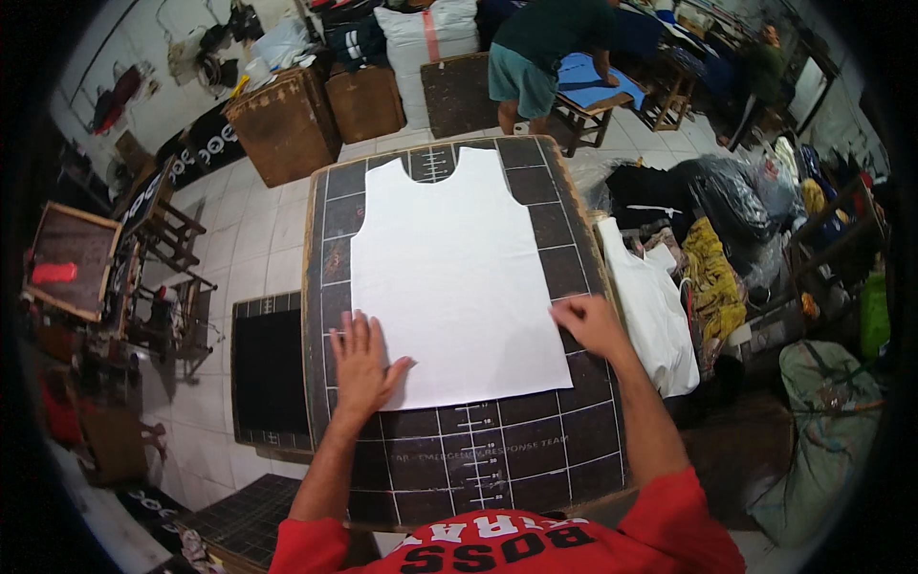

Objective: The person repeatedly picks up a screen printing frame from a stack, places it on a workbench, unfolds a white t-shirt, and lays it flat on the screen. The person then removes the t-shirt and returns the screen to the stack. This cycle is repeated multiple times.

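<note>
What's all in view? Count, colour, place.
gridded board: 1, black, centre
sleeveless cloth piece: 1, white, flat on that board
smaller board: 1, black, left
loose cloth: 1 pile, white, right
bunched cloth: uncountable, yellow, right
wooden boxes: 2+, brown, upper left
sack: 1, white, top
large bag: 1, pale green, lower right
spread sheet: 1, blue, upper right
tilted frame: 1, brown, far left
clutter: uncountable, mixed, rim
co-workers: 2+, dark tops, upper right
left hand: 1, bare, over piece's left edge
right hand: 1, bare, curled at right edge
sleeves: 2, red, bottom
</note>
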`<action>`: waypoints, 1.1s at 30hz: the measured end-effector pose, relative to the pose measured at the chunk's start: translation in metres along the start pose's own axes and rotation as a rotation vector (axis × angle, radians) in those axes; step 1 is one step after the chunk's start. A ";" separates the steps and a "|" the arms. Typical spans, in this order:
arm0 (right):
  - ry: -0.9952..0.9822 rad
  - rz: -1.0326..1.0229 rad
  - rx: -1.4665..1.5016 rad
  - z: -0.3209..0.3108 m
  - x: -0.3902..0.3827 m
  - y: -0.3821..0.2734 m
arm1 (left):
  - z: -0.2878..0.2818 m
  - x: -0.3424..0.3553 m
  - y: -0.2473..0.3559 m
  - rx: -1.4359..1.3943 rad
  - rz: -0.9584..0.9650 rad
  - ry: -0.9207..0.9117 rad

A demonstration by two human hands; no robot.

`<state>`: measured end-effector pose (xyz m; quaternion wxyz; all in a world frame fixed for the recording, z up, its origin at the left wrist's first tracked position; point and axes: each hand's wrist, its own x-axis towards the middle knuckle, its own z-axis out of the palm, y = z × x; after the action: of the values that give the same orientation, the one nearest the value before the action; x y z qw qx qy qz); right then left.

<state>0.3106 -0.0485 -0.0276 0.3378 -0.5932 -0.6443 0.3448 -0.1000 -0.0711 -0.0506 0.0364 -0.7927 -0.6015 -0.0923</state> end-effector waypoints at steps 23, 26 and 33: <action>0.178 0.262 -0.431 0.027 0.200 -0.015 | 0.083 0.276 0.118 -0.148 0.417 0.073; 0.216 0.230 -0.374 0.028 0.169 -0.004 | 0.079 0.272 0.138 -0.127 0.471 0.086; 0.139 0.129 -0.282 0.036 -0.014 0.000 | 0.029 0.138 0.163 -0.311 0.681 -0.072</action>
<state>0.2813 -0.0644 -0.0476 0.2722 -0.6972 -0.6221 0.2298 0.0953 0.0198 -0.0442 -0.0769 -0.9461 -0.2832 -0.1370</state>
